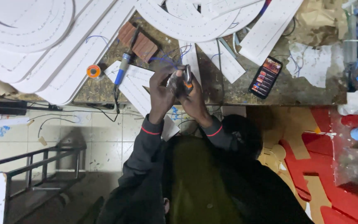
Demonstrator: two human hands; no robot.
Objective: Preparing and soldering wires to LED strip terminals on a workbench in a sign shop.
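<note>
My left hand (161,92) and my right hand (194,99) meet over the near edge of a worn workbench (212,89). My right hand grips a small hand tool (187,78) with grey and orange handles, held upright. My left hand is closed against the tool's left side, fingers curled around something small that I cannot make out. Thin blue wires (171,57) loop on the bench just beyond the hands. A long white strip panel (134,85) lies under my left hand and juts over the bench edge.
A blue-handled soldering iron (123,65) leans on a reddish brick (139,41), with an orange solder spool (93,71) to its left. A lit phone (265,77) lies on the right. Large white curved panels (42,37) cover the far bench. Below left stands a metal frame (34,159); red cut-outs (311,157) lie right.
</note>
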